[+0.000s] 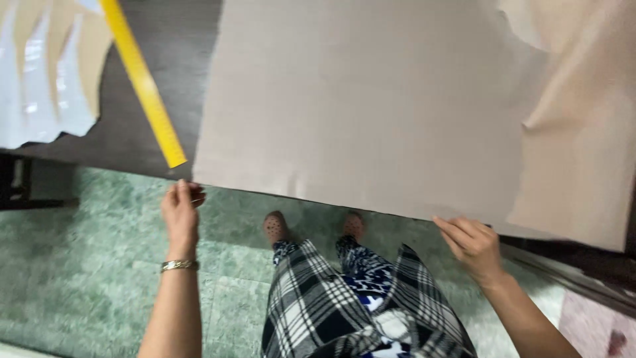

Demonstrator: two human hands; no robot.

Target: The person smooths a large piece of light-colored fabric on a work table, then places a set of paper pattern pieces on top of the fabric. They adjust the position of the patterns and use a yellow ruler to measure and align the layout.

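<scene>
Beige fabric [358,99] lying over dark table [179,40], its near edge overhanging; left hand [180,211] pinching the left corner; right hand [474,244] gripping the near edge; yellow ruler [142,83] lying diagonally beside fabric; green floor [79,265] showing below.

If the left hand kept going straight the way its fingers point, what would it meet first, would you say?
Most likely the near corner of the beige fabric, at the dark table edge; the left hand already seems to touch it.

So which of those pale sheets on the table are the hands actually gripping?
The big flat beige sheet: left hand and right hand pinch its near edge. The crumpled one lies untouched at right.
</scene>
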